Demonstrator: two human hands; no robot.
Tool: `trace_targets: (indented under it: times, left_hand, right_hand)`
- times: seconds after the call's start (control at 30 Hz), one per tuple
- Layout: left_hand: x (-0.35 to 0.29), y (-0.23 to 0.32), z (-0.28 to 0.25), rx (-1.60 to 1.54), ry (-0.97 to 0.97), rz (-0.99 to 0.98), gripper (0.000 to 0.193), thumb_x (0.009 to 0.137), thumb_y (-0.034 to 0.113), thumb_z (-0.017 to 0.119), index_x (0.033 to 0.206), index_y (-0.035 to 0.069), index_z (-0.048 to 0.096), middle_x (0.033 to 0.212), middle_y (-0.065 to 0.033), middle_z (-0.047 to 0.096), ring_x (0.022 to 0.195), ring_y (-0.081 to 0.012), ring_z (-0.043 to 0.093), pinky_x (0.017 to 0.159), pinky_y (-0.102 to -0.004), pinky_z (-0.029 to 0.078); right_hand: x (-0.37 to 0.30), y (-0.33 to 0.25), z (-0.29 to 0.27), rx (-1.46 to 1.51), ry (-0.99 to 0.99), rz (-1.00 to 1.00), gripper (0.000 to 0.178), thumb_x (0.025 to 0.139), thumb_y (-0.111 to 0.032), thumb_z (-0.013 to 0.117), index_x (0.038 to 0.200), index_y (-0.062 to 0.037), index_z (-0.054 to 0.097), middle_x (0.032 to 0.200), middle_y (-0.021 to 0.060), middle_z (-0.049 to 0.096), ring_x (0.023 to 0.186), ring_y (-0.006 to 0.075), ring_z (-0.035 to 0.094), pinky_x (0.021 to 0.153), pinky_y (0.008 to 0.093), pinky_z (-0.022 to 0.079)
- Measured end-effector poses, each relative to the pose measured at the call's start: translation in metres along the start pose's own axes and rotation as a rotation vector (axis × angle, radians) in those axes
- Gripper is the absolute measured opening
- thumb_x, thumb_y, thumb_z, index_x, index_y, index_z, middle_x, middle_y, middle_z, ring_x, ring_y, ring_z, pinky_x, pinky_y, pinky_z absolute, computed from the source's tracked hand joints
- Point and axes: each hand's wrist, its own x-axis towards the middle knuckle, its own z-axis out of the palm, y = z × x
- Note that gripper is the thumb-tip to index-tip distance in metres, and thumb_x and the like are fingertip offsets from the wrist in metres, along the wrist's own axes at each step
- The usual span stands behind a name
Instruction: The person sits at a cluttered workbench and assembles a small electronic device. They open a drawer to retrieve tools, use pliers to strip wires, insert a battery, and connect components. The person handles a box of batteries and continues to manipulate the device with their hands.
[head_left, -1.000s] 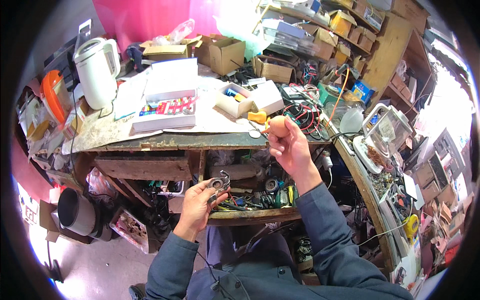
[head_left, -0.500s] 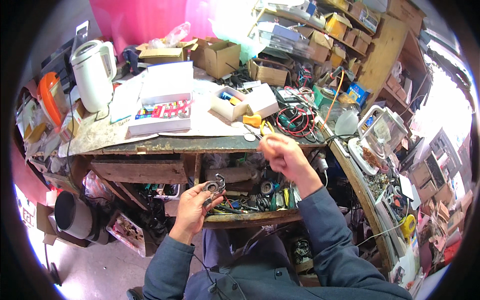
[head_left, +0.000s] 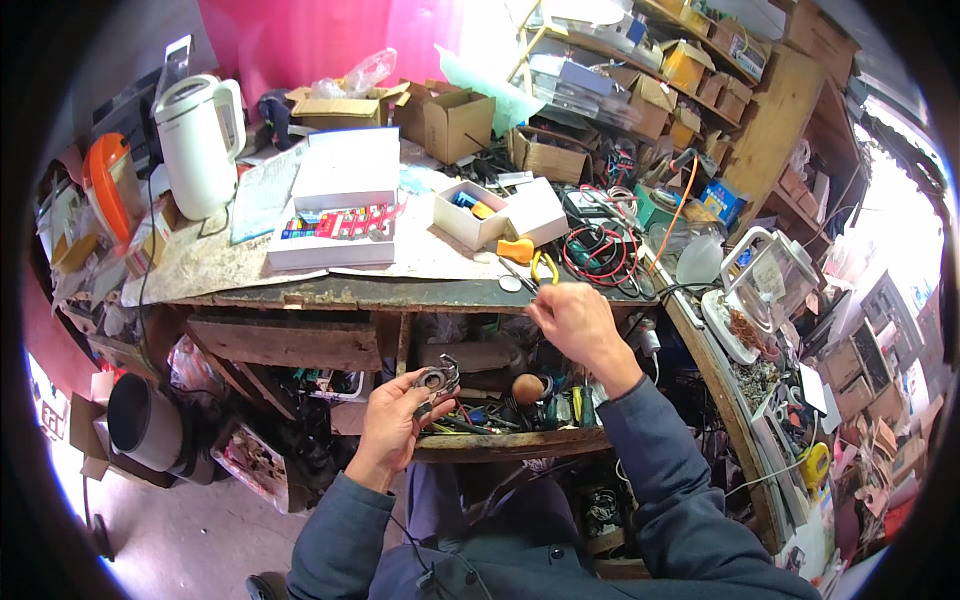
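Note:
My left hand (head_left: 398, 425) is held in front of the bench's open drawer and grips a small grey metal part (head_left: 436, 381) between thumb and fingers. My right hand (head_left: 572, 322) hovers at the front edge of the workbench (head_left: 300, 292), fingers curled together with nothing visible in them. Just beyond it on the bench lie yellow-handled pliers (head_left: 546, 268) and an orange-handled tool (head_left: 515, 250). Both dark blue sleeves come in from the lower edge.
An open drawer (head_left: 520, 440) full of hand tools sits under the bench. On top stand a white kettle (head_left: 200, 130), a white box of coloured pieces (head_left: 335, 235), a small open white box (head_left: 470, 215), cardboard boxes (head_left: 450, 120) and red wire coils (head_left: 600, 250). A black bucket (head_left: 140, 425) stands on the floor at the left.
My right hand has drawn back from the orange-handled tool on the bench top down to the bench's front edge. My left hand has stayed by the drawer with the metal part.

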Motion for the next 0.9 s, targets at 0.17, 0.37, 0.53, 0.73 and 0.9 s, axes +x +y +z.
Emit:
trace_targets:
  times: [0.17, 0.37, 0.53, 0.73, 0.9]
  left_hand:
    - [0.000, -0.002, -0.004, -0.018, 0.001, 0.021, 0.028, 0.100, 0.001, 0.052, 0.126, -0.005, 0.063, 0.117, -0.0136, 0.071, 0.105, -0.0229, 0.072, 0.089, -0.0339, 0.062]
    - [0.002, -0.002, 0.000, -0.025, -0.004, 0.019, 0.026, 0.101, 0.003, 0.055, 0.123, -0.007, 0.063, 0.115, -0.0150, 0.071, 0.105, -0.0238, 0.072, 0.091, -0.0347, 0.062]
    - [-0.001, -0.001, -0.003, -0.033, -0.001, 0.008, 0.027, 0.102, 0.004, 0.055, 0.125, -0.006, 0.063, 0.117, -0.0140, 0.071, 0.105, -0.0227, 0.072, 0.090, -0.0340, 0.062]
    - [0.002, -0.003, -0.005, -0.027, -0.011, 0.011, 0.028, 0.102, 0.004, 0.054, 0.127, -0.007, 0.061, 0.118, -0.0147, 0.070, 0.105, -0.0228, 0.072, 0.090, -0.0339, 0.062]
    - [0.001, -0.002, -0.004, -0.039, -0.014, 0.017, 0.028, 0.102, 0.003, 0.053, 0.127, -0.007, 0.061, 0.118, -0.0148, 0.070, 0.105, -0.0226, 0.072, 0.089, -0.0331, 0.063]
  right_hand:
    - [0.033, 0.004, 0.007, 0.098, 0.063, -0.152, 0.018, 0.085, -0.022, 0.074, 0.091, -0.0049, 0.073, 0.090, 0.0152, 0.069, 0.089, 0.0355, 0.069, 0.078, 0.0448, 0.054]
    - [0.047, 0.009, 0.011, -0.103, -0.025, -0.240, 0.022, 0.088, -0.027, 0.072, 0.100, -0.0077, 0.073, 0.094, 0.0131, 0.070, 0.094, 0.0324, 0.069, 0.081, 0.0456, 0.055]
    - [0.055, 0.008, 0.019, -0.219, -0.001, -0.352, 0.019, 0.089, -0.022, 0.067, 0.083, -0.0040, 0.069, 0.078, 0.0147, 0.069, 0.076, 0.0331, 0.071, 0.066, 0.0457, 0.057]
    - [0.064, 0.009, 0.033, -0.276, 0.112, -0.418, 0.015, 0.085, -0.014, 0.063, 0.077, -0.0016, 0.065, 0.076, 0.0155, 0.069, 0.066, 0.0326, 0.070, 0.060, 0.0447, 0.057]
    - [0.065, 0.002, 0.038, -0.197, 0.234, -0.360, 0.010, 0.087, -0.010, 0.063, 0.086, -0.0004, 0.063, 0.082, 0.0174, 0.068, 0.068, 0.0353, 0.068, 0.062, 0.0441, 0.057]
